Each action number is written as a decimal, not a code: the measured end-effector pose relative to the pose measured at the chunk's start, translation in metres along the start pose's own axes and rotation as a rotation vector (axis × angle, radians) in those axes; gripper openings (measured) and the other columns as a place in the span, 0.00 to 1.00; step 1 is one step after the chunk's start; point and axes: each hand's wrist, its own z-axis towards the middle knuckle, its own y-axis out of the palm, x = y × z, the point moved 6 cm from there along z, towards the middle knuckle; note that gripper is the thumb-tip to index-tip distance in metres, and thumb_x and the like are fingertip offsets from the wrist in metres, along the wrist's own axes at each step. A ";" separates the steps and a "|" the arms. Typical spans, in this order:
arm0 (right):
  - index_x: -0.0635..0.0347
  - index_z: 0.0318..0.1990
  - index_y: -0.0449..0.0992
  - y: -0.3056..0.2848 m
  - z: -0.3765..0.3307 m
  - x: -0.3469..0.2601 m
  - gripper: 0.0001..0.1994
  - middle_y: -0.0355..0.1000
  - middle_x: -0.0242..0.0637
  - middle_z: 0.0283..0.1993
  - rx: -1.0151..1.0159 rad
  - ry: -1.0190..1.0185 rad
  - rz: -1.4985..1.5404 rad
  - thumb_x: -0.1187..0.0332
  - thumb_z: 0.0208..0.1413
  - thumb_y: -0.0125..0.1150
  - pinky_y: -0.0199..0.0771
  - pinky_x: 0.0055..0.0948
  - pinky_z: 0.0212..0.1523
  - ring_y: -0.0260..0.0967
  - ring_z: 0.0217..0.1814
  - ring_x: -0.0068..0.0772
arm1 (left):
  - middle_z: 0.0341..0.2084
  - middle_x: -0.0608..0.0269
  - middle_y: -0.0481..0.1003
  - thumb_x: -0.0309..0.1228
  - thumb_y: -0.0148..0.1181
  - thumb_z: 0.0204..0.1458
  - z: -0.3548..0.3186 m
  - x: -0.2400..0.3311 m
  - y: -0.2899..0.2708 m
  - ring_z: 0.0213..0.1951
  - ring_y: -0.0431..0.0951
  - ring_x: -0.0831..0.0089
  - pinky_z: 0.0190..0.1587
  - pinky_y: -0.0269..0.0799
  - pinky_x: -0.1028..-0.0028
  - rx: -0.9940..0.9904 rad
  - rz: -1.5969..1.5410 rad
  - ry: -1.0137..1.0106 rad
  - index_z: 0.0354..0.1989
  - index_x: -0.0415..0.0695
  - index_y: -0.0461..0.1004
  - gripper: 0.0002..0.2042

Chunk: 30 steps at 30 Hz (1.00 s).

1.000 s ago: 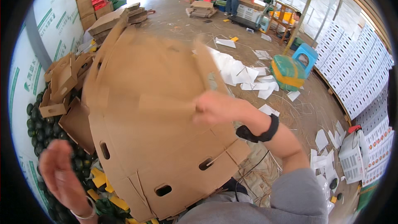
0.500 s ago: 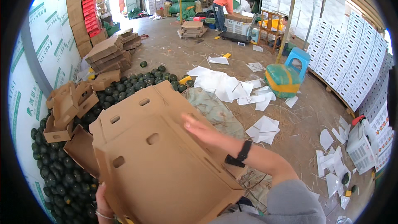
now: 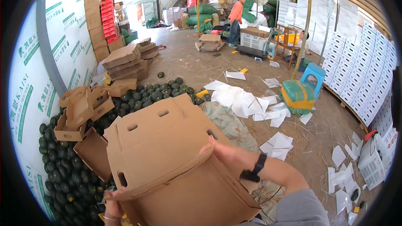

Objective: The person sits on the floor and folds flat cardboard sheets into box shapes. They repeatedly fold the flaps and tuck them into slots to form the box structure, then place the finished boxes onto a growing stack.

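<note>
A brown cardboard box, partly folded, leans close in front of me. Its wide far panel has oval hand holes, and a folded wall rises along the line between panel and tray. My right hand grips the right end of that wall, thumb and fingers at the corner. At the left corner my left hand holds the wall's other end; its fingers are partly hidden by the cardboard. Green avocados are heaped on the floor beside and beyond the box.
Open cardboard trays lie on the avocado heap at left. Flattened cartons are stacked behind. White paper sheets litter the floor near a wrapped bundle and a blue stool. A person in orange stands near a crate.
The box wall has been folded up from the flat cardboard. My right hand has moved from over the panel onto the wall's corner. The far person has straightened up.
</note>
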 end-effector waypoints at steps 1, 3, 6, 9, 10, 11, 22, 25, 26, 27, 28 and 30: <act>0.66 0.61 0.64 -0.002 0.002 0.001 0.30 0.66 0.40 0.61 -0.108 0.038 -0.101 0.48 0.64 0.51 0.68 0.30 0.57 0.64 0.61 0.28 | 0.43 0.59 0.77 0.65 0.46 0.55 -0.003 0.031 0.033 0.46 0.75 0.68 0.53 0.69 0.69 -0.150 0.330 0.040 0.44 0.33 0.76 0.38; 0.68 0.57 0.67 -0.003 0.005 -0.007 0.29 0.70 0.44 0.54 -0.348 0.058 -0.310 0.49 0.61 0.56 0.71 0.32 0.53 0.69 0.56 0.34 | 0.45 0.61 0.76 0.57 0.57 0.55 -0.017 0.085 0.091 0.46 0.75 0.69 0.52 0.70 0.68 -0.395 0.633 0.006 0.46 0.33 0.75 0.32; 0.62 0.40 0.75 0.074 0.006 -0.079 0.18 0.74 0.46 0.36 -0.305 -0.109 -1.295 0.55 0.54 0.64 0.74 0.37 0.45 0.74 0.42 0.46 | 0.42 0.51 0.76 0.50 0.69 0.44 -0.015 0.087 0.143 0.44 0.78 0.56 0.49 0.73 0.64 -0.462 1.761 0.268 0.50 0.42 0.75 0.29; 0.58 0.37 0.73 0.080 0.032 -0.055 0.15 0.73 0.43 0.33 -0.234 0.045 -1.566 0.56 0.51 0.65 0.75 0.41 0.42 0.74 0.41 0.46 | 0.28 0.56 0.77 0.46 0.66 0.46 0.018 0.035 0.142 0.34 0.79 0.55 0.33 0.74 0.57 -0.383 2.036 0.542 0.35 0.45 0.75 0.18; 0.56 0.35 0.72 0.075 0.033 -0.051 0.14 0.74 0.40 0.33 -0.161 -0.062 -1.551 0.57 0.51 0.65 0.75 0.43 0.38 0.75 0.41 0.45 | 0.27 0.56 0.77 0.45 0.65 0.47 0.025 0.040 0.142 0.32 0.79 0.55 0.31 0.73 0.56 -0.375 2.017 0.553 0.33 0.45 0.75 0.16; 0.57 0.34 0.72 0.078 0.033 -0.060 0.12 0.75 0.41 0.33 -0.127 -0.132 -1.561 0.60 0.51 0.63 0.75 0.44 0.38 0.75 0.40 0.45 | 0.26 0.56 0.77 0.45 0.65 0.47 0.018 0.051 0.141 0.31 0.79 0.56 0.30 0.73 0.57 -0.351 2.048 0.540 0.32 0.45 0.75 0.16; 0.71 0.65 0.54 -0.045 -0.070 -0.043 0.38 0.59 0.59 0.65 0.552 -0.006 -1.159 0.63 0.50 0.67 0.56 0.46 0.67 0.55 0.68 0.59 | 0.63 0.60 0.63 0.28 0.51 0.61 0.017 0.181 -0.031 0.57 0.67 0.74 0.55 0.67 0.73 0.326 0.790 0.518 0.70 0.42 0.52 0.28; 0.72 0.65 0.52 -0.028 -0.083 0.018 0.41 0.56 0.60 0.67 0.496 0.223 -0.582 0.62 0.48 0.69 0.58 0.46 0.66 0.55 0.69 0.59 | 0.71 0.40 0.45 0.44 0.67 0.52 0.000 0.030 -0.048 0.73 0.40 0.58 0.72 0.39 0.63 0.258 0.884 0.208 0.70 0.29 0.36 0.52; 0.73 0.64 0.53 -0.023 -0.083 0.022 0.41 0.56 0.61 0.67 0.486 0.230 -0.567 0.63 0.49 0.68 0.59 0.47 0.66 0.55 0.69 0.60 | 0.70 0.38 0.47 0.45 0.71 0.48 -0.015 -0.002 -0.030 0.72 0.44 0.56 0.71 0.42 0.64 0.225 0.887 0.079 0.70 0.28 0.35 0.55; 0.74 0.64 0.53 -0.020 -0.078 0.022 0.40 0.55 0.62 0.67 0.478 0.237 -0.551 0.63 0.49 0.68 0.59 0.47 0.66 0.55 0.69 0.60 | 0.69 0.38 0.49 0.43 0.72 0.45 -0.027 -0.020 -0.011 0.71 0.49 0.56 0.70 0.46 0.65 0.222 0.758 0.033 0.70 0.28 0.37 0.55; 0.74 0.64 0.53 -0.015 -0.081 0.021 0.40 0.55 0.64 0.66 0.470 0.256 -0.533 0.63 0.49 0.68 0.59 0.47 0.66 0.55 0.69 0.61 | 0.68 0.38 0.51 0.40 0.72 0.46 -0.034 -0.023 0.005 0.70 0.51 0.56 0.70 0.48 0.64 0.257 0.665 0.025 0.69 0.27 0.40 0.52; 0.75 0.62 0.55 -0.011 -0.089 -0.005 0.36 0.56 0.65 0.65 0.489 0.294 -0.668 0.63 0.52 0.65 0.60 0.46 0.65 0.56 0.68 0.62 | 0.66 0.38 0.55 0.36 0.70 0.47 -0.046 -0.011 0.030 0.69 0.55 0.55 0.68 0.51 0.63 0.296 0.601 0.052 0.68 0.27 0.45 0.47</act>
